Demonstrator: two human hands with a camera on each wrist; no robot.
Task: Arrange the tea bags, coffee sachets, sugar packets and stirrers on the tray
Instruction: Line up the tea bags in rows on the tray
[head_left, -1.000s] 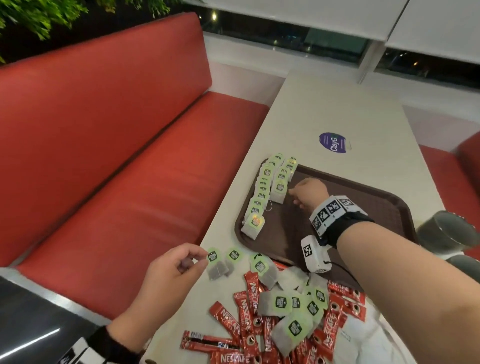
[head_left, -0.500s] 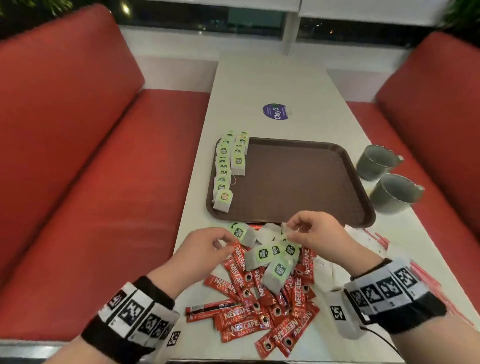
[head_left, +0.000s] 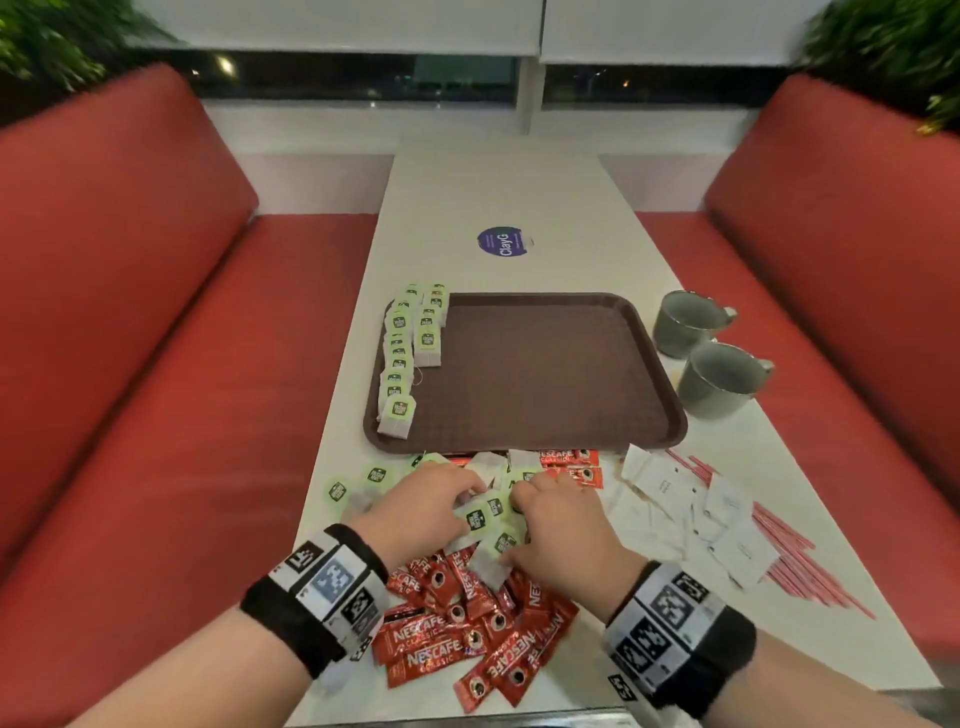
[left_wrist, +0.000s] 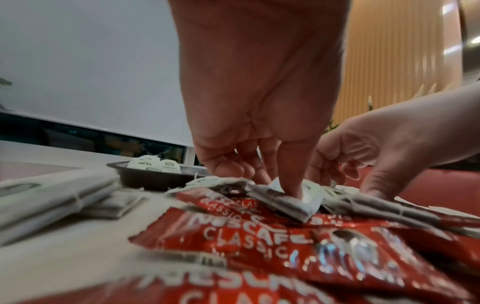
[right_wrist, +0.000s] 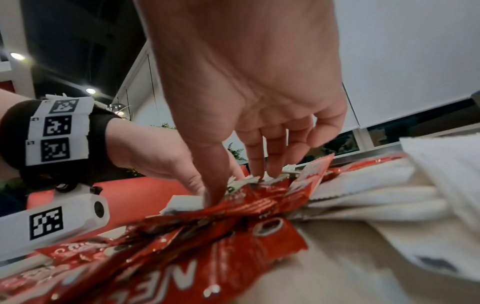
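Note:
A brown tray (head_left: 545, 374) lies mid-table with two rows of green-tagged tea bags (head_left: 400, 374) along its left side. In front of it, loose tea bags (head_left: 485, 514) lie on a heap of red coffee sachets (head_left: 467, 639). My left hand (head_left: 467, 496) reaches into this heap, thumb and curled fingers pinching a tea bag (left_wrist: 291, 202). Close beside it, my right hand (head_left: 511, 525) has fairly straight fingers touching the tea bags (right_wrist: 244, 183), and grips nothing that I can see. White sugar packets (head_left: 696, 514) and red stirrers (head_left: 800, 566) lie to the right.
Two grey mugs (head_left: 722, 379) stand right of the tray, near the table's right edge. A round purple sticker (head_left: 503, 241) is on the table beyond the tray. Red benches (head_left: 156, 364) flank the table. Two more tea bags (head_left: 358, 483) lie near the left edge.
My right hand has come back from the tray's tea bag rows to the loose pile. The left hand moved from the table's left edge into the pile. Both now touch the tea bags.

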